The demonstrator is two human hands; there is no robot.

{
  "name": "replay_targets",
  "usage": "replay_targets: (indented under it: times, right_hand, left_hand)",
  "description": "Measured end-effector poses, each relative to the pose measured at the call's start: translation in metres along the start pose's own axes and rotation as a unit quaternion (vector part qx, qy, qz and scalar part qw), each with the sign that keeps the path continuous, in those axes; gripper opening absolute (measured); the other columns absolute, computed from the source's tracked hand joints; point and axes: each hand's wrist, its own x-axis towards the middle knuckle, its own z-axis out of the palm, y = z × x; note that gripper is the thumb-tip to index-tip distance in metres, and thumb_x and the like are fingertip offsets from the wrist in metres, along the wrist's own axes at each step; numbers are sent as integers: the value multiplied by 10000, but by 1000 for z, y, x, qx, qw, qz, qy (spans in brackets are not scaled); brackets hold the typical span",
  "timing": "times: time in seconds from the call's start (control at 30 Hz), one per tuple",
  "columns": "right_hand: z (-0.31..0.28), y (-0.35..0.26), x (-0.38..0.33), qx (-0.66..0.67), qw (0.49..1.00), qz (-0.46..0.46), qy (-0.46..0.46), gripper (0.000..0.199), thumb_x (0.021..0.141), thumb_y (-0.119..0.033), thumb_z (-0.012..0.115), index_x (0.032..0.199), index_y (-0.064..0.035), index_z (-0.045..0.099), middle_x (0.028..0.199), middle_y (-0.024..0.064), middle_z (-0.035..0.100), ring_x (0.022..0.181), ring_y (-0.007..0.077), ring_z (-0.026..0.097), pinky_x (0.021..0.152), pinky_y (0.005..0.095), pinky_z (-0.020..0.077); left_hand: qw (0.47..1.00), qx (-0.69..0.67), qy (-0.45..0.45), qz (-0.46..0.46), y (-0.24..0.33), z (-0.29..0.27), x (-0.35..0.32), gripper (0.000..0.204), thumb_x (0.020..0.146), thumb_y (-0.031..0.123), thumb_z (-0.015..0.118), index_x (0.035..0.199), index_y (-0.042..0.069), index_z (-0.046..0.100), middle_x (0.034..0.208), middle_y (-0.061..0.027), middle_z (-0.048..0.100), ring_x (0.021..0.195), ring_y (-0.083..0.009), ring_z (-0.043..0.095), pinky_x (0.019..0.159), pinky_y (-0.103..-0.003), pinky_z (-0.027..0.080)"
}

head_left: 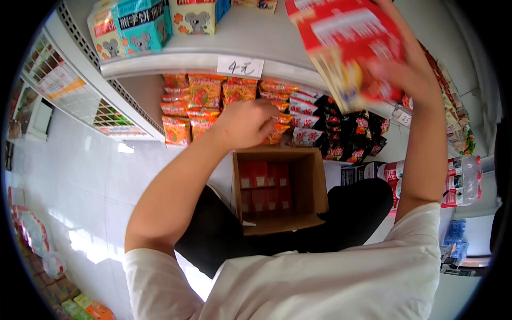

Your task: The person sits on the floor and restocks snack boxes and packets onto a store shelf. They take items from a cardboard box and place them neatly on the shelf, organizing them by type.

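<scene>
Up at the right, my right hand [408, 77] is closed around the edge of a red and cream box [346, 32], lifted in front of the upper shelf. The box is tilted and somewhat blurred. Above the open cardboard box [316, 186], my left hand [250, 122] hovers with its fingers curled in and nothing visible in them. Behind it, orange snack bags [205, 92] stand in rows on the lower shelf. Several small red packs [265, 184] are packed in the left part of the cardboard box, which stands between my legs.
Koala-printed snack packs [140, 26] stand on the upper shelf [256, 45], whose front edge carries a handwritten price card [240, 66]. White and black snack bags [341, 128] fill the lower shelf's right. Wrapped bottles [461, 181] lie right; a wire rack [69, 85] stands left.
</scene>
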Motion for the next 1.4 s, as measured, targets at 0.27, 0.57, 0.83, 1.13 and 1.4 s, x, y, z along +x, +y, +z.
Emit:
replay_targets:
  times: [0.27,0.57,0.83,1.13,1.4]
  right_hand:
    - [129,48,-159,119,941,232,-216,937,688,-428,875,1453,-50,486,1399,217,502,1322,368,528,1134,443,398]
    - [284,82,-173,-190,735,614,-216,947,788,-525,794,1512,-69,389,1588,225,262,1440,446,327,1007,686,445]
    - [365,139,-214,-177,756,626,-76,943,781,-478,795,1511,-57,370,1622,266,199,1463,458,275,1020,727,405]
    - [355,205,-267,-96,885,410,-201,754,831,-357,754,1466,-50,485,1558,329,385,1452,497,365,1173,490,406]
    - [189,118,-196,-118,891,192,-394,534,907,-314,703,1368,-66,601,1414,191,580,1231,412,614,1022,489,521]
  left_hand:
    - [999,-3,-34,-19,-2,6,2,154,897,145,641,1004,63,716,980,-146,726,898,-375,700,755,-490,568]
    - [998,7,-66,-10,0,16,2,164,927,103,656,1052,24,727,967,-150,718,877,-349,696,766,-452,551]
    - [999,-16,-42,25,-1,18,-4,152,929,96,652,1034,8,719,948,-157,715,847,-350,699,747,-434,552]
    - [998,-6,-48,30,15,14,1,144,911,90,654,1020,26,724,934,-144,712,802,-325,697,694,-419,555]
    - [994,21,65,91,36,6,6,175,846,-31,668,1010,6,718,960,-142,724,786,-323,711,659,-398,577]
